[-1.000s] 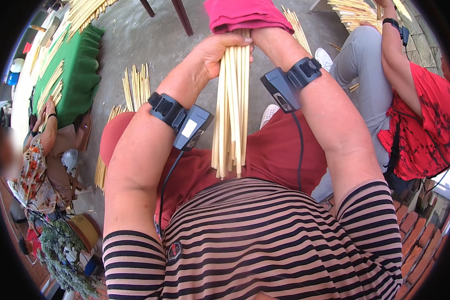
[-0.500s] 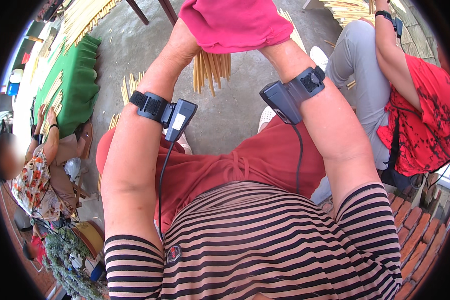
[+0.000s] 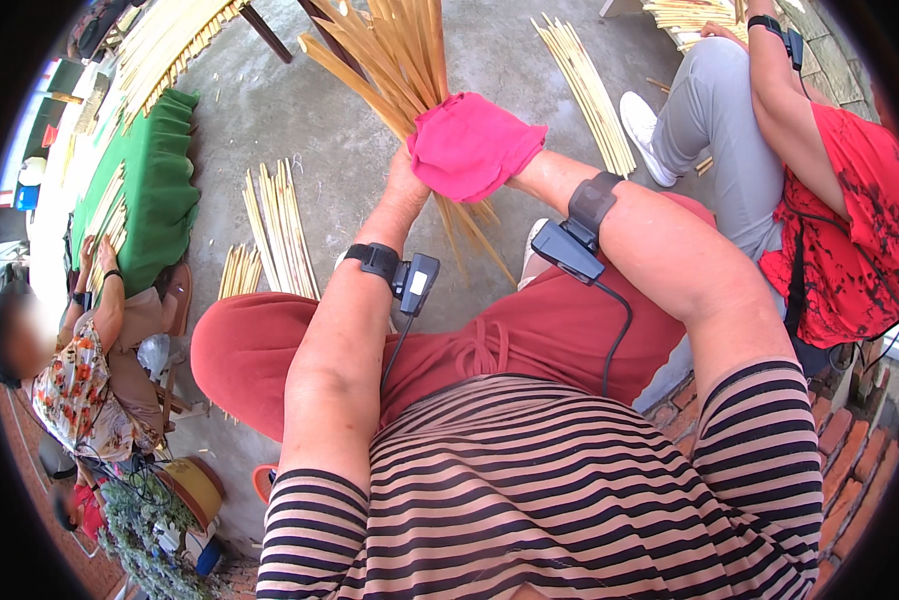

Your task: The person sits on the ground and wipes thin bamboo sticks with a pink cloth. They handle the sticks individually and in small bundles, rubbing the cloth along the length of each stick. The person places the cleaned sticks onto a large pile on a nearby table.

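A fanned bundle of thin tan sticks (image 3: 398, 75) is held up in front of me, its long ends spreading upward and short ends poking out below. A bright pink cloth (image 3: 480, 148) wraps round its middle. My left hand (image 3: 407, 176) closes on the bundle at the cloth's left edge, its fingers mostly hidden. From the right, my right hand (image 3: 530, 172) grips the cloth against the sticks; the cloth covers its fingers. Each wrist wears a black strap with a small box and cable.
Pale sticks lie on the concrete floor at left (image 3: 288, 235) and right (image 3: 588, 90). A co-worker in red (image 3: 850, 230) sits close on my right. Another person (image 3: 90, 370) handles sticks at a green-covered table (image 3: 165, 190). A potted plant (image 3: 190, 490) stands at lower left.
Both hands have come down and nearer to me with the bundle and cloth. The cloth is now gathered smaller, and the sticks' fanned upper ends have come into view.
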A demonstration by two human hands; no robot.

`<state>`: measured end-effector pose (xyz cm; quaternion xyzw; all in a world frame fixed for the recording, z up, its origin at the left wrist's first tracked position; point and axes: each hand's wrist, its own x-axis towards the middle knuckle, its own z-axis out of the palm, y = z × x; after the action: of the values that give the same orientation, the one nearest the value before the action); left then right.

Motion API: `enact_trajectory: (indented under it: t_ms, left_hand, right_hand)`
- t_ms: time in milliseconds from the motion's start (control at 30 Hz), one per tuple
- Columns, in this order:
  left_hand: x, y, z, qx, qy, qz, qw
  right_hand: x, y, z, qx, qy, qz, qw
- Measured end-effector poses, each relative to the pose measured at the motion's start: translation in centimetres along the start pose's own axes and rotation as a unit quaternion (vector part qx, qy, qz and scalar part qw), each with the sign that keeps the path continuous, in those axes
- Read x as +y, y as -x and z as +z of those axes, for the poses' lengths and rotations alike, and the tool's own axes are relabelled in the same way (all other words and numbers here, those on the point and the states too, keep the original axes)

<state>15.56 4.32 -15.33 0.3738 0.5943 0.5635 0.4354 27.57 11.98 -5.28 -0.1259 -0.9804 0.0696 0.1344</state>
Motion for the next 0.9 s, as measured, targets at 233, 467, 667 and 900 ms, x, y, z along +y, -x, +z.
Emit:
enact_trajectory:
  t_ms: [233, 467, 667, 900]
  left_hand:
    - [3.5, -2.0, -0.2, 0.039, -0.058, 0.127, 0.989]
    - [-0.3, -0.7, 0.5, 0.039, -0.107, 0.135, 0.984]
    - [-1.0, -0.3, 1.8, 0.05, -0.111, 0.14, 0.983]
    - [0.4, -1.3, 3.7, 0.04, -0.044, 0.09, 0.994]
  right_hand:
    - [-0.1, -1.0, -2.9, 0.223, 0.072, -0.046, 0.971]
    - [-1.2, 1.1, -2.4, 0.023, -0.157, 0.138, 0.978]
    - [0.3, 1.7, -1.9, 0.0, -0.216, 0.162, 0.963]
    - [1.7, 2.4, -2.0, 0.06, 0.051, 0.01, 0.997]
